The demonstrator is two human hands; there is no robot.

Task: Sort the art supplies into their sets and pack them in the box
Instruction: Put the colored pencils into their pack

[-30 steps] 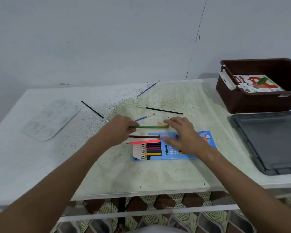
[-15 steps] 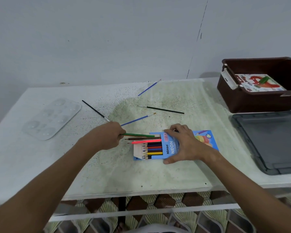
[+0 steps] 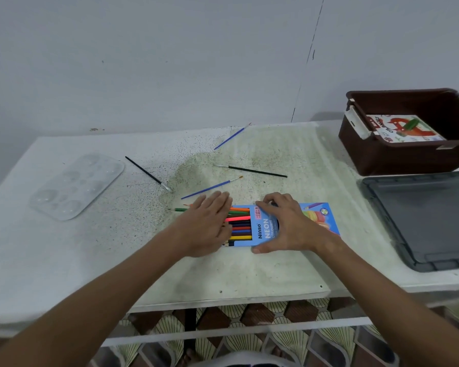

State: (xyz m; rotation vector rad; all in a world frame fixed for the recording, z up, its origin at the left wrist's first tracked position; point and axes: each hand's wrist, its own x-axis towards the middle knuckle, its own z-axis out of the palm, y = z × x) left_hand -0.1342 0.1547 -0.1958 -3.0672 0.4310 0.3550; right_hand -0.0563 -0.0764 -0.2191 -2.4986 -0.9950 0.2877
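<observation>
A blue coloured-pencil box [image 3: 321,218] lies flat on the table with several pencils [image 3: 240,224] showing at its open left end. My right hand [image 3: 286,223] grips the box across its middle, thumb at the near edge. My left hand [image 3: 207,225] lies flat with fingers stretched over the pencils' left ends. A green pencil [image 3: 177,209] and an orange tip stick out to the left from under it. The brown storage box [image 3: 398,157] stands at the far right with an oil-pastel pack [image 3: 406,128] inside.
Loose paintbrushes lie behind the hands: two blue ones [image 3: 232,136] [image 3: 211,188] and two black ones [image 3: 147,174] [image 3: 257,171]. A clear paint palette [image 3: 77,185] sits at the left. A grey lid [image 3: 429,221] lies at the right, near the brown box.
My left hand carried the green pencil down to the box's open end, let go and now lies flat on the pencils. My right hand shifted from hovering over the box to gripping it.
</observation>
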